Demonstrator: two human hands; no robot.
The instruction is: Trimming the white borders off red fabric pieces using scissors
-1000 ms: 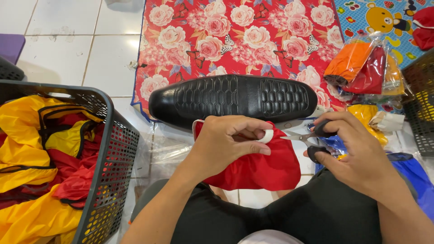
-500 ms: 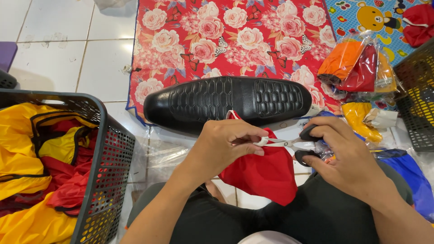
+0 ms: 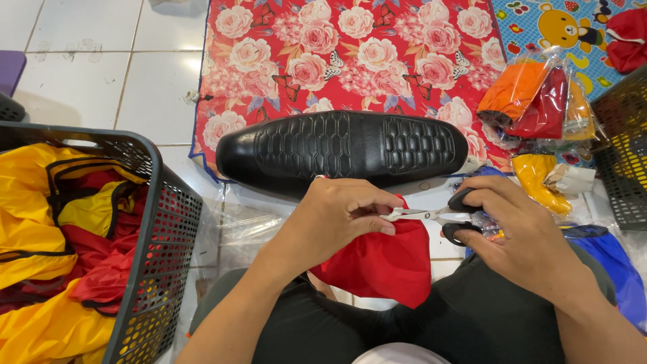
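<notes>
Red cloth (image 3: 384, 266) is being pinched by the left hand (image 3: 337, 216); at three o'clock, the right hand (image 3: 519, 232) is gripping scissors (image 3: 431, 216), blades touching it.

Scissor blade tips (image 3: 397, 214) behind left fingers (image 3: 377, 209)

The left hand (image 3: 337, 219) pinched the upper edge of a red cloth (image 3: 384, 263) that hung below it over the lap. Just beside it, the right hand (image 3: 519, 232) gripped black-handled scissors (image 3: 435, 217), blades pointing toward the left fingers. Beyond both hands lay a black padded cushion (image 3: 344, 148); a dark basket (image 3: 151, 249) stood far outside the left forearm.
</notes>
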